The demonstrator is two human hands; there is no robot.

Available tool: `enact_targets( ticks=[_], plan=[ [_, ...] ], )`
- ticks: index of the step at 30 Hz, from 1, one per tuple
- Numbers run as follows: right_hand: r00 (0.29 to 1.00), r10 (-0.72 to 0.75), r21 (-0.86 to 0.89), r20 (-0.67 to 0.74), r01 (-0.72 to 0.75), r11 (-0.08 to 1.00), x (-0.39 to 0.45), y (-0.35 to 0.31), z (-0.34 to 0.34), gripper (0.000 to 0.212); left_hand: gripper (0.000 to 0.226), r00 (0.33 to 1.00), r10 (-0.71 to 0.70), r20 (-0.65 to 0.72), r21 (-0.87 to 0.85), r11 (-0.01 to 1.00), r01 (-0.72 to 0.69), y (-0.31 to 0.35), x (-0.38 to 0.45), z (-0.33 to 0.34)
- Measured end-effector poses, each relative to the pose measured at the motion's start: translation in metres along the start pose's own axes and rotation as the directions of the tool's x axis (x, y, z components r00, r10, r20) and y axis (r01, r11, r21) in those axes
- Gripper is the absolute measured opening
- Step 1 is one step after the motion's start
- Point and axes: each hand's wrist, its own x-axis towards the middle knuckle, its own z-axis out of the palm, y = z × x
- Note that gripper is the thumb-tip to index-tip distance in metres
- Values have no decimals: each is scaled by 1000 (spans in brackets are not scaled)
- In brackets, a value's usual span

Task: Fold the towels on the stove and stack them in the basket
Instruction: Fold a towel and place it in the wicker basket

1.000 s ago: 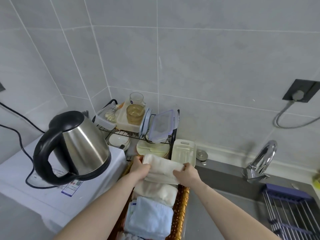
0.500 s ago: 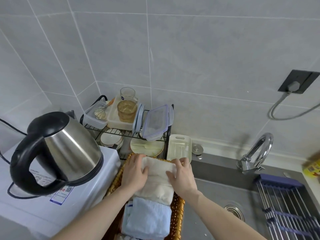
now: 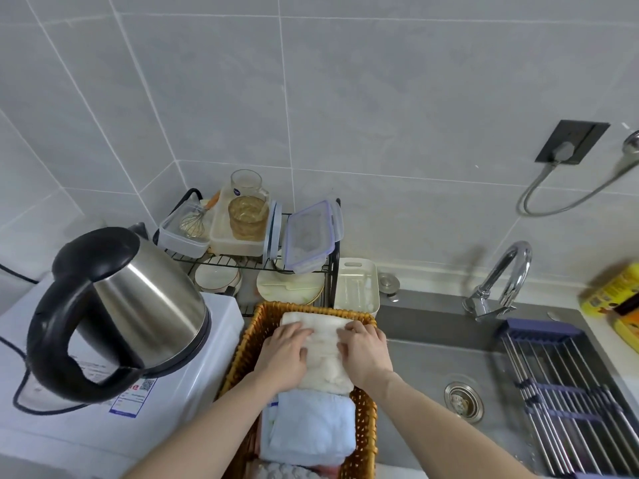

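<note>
Right now, nearest the camera: a pink towel (image 3: 325, 471) edge at the bottom of the frame, then a folded light-blue towel (image 3: 313, 426) lying in the near part of the wicker basket (image 3: 363, 426). Beyond it, a folded cream towel (image 3: 323, 347) sits in the far half of the basket, its near edge touching the blue one.

I see both hands on top of the cream towel. Left hand (image 3: 283, 354) lies palm down on its left side, fingers straight, pressing flat. Right hand (image 3: 364, 352) lies on its right side, fingers mostly flat, tips slightly bent against the cloth. Neither hand grips; both just press down. Whether the thumbs tuck under the towel edges, I cannot tell.

Left of the basket: a white appliance (image 3: 193, 392) with a steel kettle (image 3: 138, 305) on top, black handle toward me. Right of the basket: the grey sink (image 3: 425, 354) with its drain (image 3: 463, 397), and a roll-up drying rack (image 3: 570, 399) across its right part.

Further back: a white tray (image 3: 356, 285) just behind the basket, a black wire dish rack (image 3: 249, 257) holding plates, bowls, plastic containers and a glass jar (image 3: 247, 216). The tap (image 3: 501, 281) stands at the back of the sink, a yellow package (image 3: 612, 292) at far right. On the tiled wall, a dark socket (image 3: 570, 143) with a grey plug and cable.
</note>
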Motion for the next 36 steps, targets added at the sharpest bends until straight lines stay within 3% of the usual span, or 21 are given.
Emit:
enact_targets(
  ticks=[10, 19, 25, 36],
  plan=[
    [964, 158, 248, -216, -103, 963, -58, -26, -29, 45, 54, 991, 76, -110, -90, 992, -86, -3, -30, -42],
    [872, 393, 463, -293, -231, 856, -189, -23, -57, 51, 43, 927, 372, -45, -162, 913, -374, 65, -89, -65],
    [728, 595, 564, -340, -349, 749, -309, 10, -85, 46, 38, 807, 591, 9, -185, 794, -579, 149, -131, -55],
    [385, 851, 683, -358, -513, 520, -606, 53, -96, 55, 41, 445, 889, 111, -267, 458, -848, 341, -287, 46]
  ],
)
